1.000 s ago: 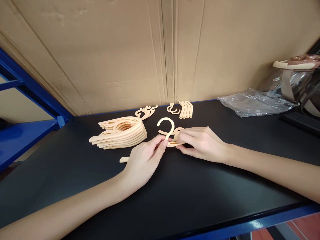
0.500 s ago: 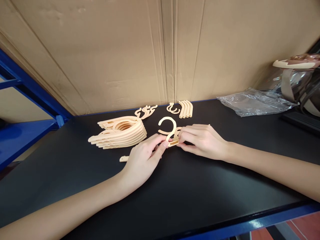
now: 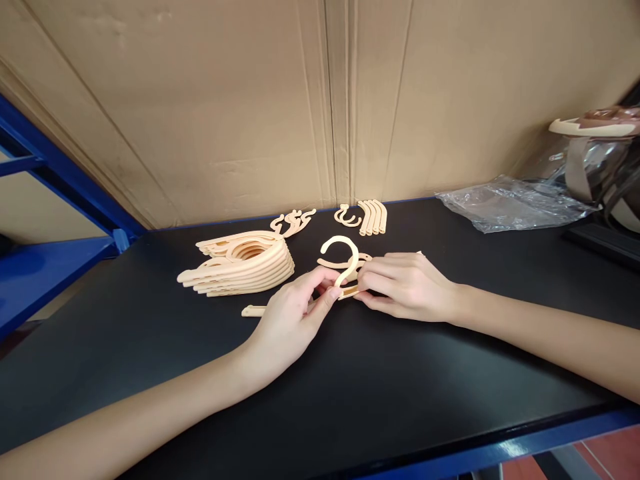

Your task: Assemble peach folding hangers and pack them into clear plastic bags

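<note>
Between thumb and fingers, my left hand (image 3: 295,310) pinches the base of a cream plastic hanger hook (image 3: 356,257), whose curve stands up with its opening to the left. My right hand (image 3: 405,283) is closed on a cream hanger arm (image 3: 350,291) that meets the hook's base; most of this arm is hidden by the fingers. Behind the hook lies another curved cream piece (image 3: 327,264), partly covered. A flat cream strip (image 3: 253,311) pokes out on the left from behind my left hand, resting on the table.
Left of my hands sits a stack of cream folding hangers (image 3: 240,270). Loose hooks (image 3: 295,221), two more hooks (image 3: 347,217) and several curved arms (image 3: 373,217) lie at the back. Clear plastic bag (image 3: 515,205) rests at right, before a cardboard wall (image 3: 225,100).
The hook has turned slightly and shifted a little to the right, with its base and the hanger arm tilting between my fingers. Both hands keep their grip.
</note>
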`<state>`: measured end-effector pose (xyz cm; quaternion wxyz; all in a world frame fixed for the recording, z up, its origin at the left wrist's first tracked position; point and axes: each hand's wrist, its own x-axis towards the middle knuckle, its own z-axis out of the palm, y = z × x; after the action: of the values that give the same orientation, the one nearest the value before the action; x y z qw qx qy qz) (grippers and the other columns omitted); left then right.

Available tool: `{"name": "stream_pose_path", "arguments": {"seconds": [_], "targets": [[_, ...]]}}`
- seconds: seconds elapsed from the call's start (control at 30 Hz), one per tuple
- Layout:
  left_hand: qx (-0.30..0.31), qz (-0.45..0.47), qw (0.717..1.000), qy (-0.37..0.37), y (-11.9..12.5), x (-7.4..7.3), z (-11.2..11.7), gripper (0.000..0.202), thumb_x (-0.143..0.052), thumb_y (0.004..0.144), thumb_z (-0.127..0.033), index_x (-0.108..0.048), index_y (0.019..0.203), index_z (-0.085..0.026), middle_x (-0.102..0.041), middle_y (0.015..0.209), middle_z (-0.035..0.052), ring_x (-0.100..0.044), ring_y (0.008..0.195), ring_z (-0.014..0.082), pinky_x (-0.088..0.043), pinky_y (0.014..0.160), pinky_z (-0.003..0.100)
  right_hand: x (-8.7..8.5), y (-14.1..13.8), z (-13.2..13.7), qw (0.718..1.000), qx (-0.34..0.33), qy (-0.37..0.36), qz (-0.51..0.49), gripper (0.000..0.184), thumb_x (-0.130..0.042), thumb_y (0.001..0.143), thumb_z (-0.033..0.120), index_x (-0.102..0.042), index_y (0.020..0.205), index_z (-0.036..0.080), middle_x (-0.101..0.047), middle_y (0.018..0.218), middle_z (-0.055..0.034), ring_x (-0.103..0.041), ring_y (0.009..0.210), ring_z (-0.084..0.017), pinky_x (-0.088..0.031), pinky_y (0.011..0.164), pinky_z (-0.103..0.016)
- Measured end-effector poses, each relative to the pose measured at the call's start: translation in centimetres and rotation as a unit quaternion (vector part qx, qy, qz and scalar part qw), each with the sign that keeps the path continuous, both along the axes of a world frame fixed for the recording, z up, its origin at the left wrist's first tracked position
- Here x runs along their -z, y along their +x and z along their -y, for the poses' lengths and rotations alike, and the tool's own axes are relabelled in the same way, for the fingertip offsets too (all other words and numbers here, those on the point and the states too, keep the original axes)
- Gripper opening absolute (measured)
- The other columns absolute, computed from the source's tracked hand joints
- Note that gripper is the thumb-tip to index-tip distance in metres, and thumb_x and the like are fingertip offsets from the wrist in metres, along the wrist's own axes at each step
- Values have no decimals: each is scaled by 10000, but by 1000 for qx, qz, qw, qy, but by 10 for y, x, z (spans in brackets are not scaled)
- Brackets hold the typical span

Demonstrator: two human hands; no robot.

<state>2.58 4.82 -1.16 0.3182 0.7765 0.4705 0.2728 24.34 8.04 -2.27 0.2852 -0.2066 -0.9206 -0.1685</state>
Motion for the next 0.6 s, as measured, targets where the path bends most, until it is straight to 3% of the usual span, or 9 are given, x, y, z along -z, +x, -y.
{"name": "stream_pose_path", "arguments": {"seconds": [0.13, 0.2, 0.3, 0.6], "targets": [[0, 8, 1000, -7, 0, 0, 0, 166, -464, 963, -350, -569, 965, -221, -629, 848, -42, -589, 759, 136, -423, 633, 238, 0, -1, 2, 1000, -27, 14, 1, 130, -497, 941, 194, -624, 926, 177, -681, 783, 11, -589, 665, -114, -419, 587, -251], [6, 13, 1000, -12, 0, 0, -1, 167, -463, 963, -352, -566, 957, -220, -627, 858, -39, -589, 781, 141, -421, 649, 242, -1, -1, 3, 999, -34, 25, 2, 139, -494, 947, 201, -626, 914, 174, -689, 783, 15, -593, 659, -108, -417, 582, -251], [9, 9, 1000, -22, -1, -1, -2, 182, -445, 970, -357, -559, 935, -219, -612, 822, -41, -574, 768, 145, -403, 667, 255, -2, -1, 5, 999, -28, 34, 14, 193, -477, 957, 203, -628, 840, 173, -668, 737, 24, -568, 608, -91, -368, 523, -255], [11, 96, 992, -81, 1, -9, -2, 182, -472, 945, -292, -540, 806, -197, -518, 673, -55, -529, 671, 115, -364, 670, 246, 1, -2, 10, 999, -13, 44, 21, 192, -477, 950, 215, -658, 900, 176, -533, 574, 50, -461, 498, -81, -247, 447, -269]]}}
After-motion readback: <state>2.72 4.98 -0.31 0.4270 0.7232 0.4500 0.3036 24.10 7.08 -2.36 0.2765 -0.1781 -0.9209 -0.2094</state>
